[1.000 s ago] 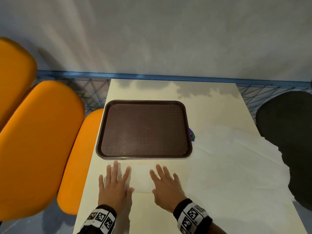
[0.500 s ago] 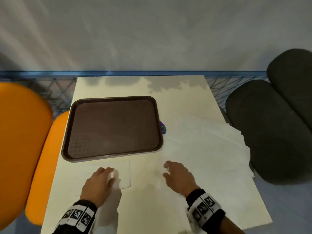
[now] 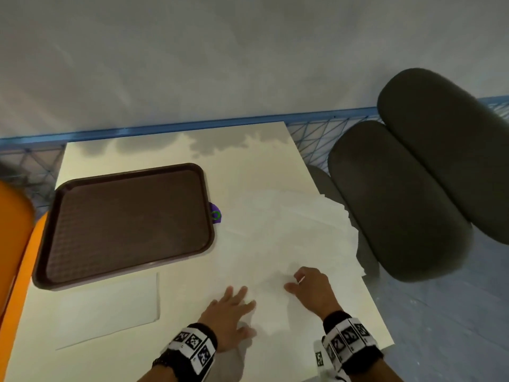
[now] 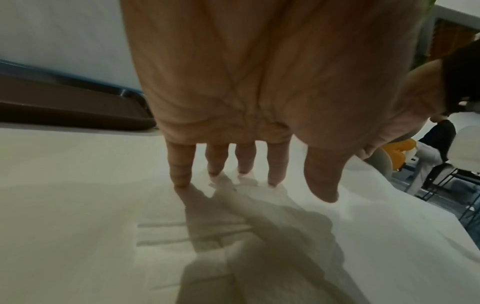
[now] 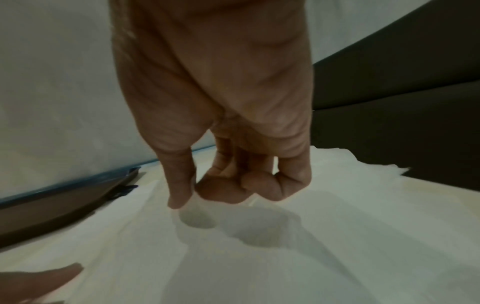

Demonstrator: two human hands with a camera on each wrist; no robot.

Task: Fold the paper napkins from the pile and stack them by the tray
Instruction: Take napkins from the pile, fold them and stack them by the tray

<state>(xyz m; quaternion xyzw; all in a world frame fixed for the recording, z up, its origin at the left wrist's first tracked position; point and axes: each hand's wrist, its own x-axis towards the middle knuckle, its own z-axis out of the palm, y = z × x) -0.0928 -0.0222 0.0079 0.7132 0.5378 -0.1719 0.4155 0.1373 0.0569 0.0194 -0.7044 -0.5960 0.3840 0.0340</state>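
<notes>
Hands on napkin pile [image 3: 289, 244] beside tray [image 3: 126, 224]: left hand [image 3: 230, 317] flat, steadying; right hand [image 3: 314, 288] curled, apparently pinching top sheet to lift.

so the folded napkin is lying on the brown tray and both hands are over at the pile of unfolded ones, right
Not quite. The folded napkin lies on the table, just in front of the brown tray, not on it; the head view shows the tray bare. The rest holds: the left hand and right hand are both at the pile of unfolded napkins.
</notes>
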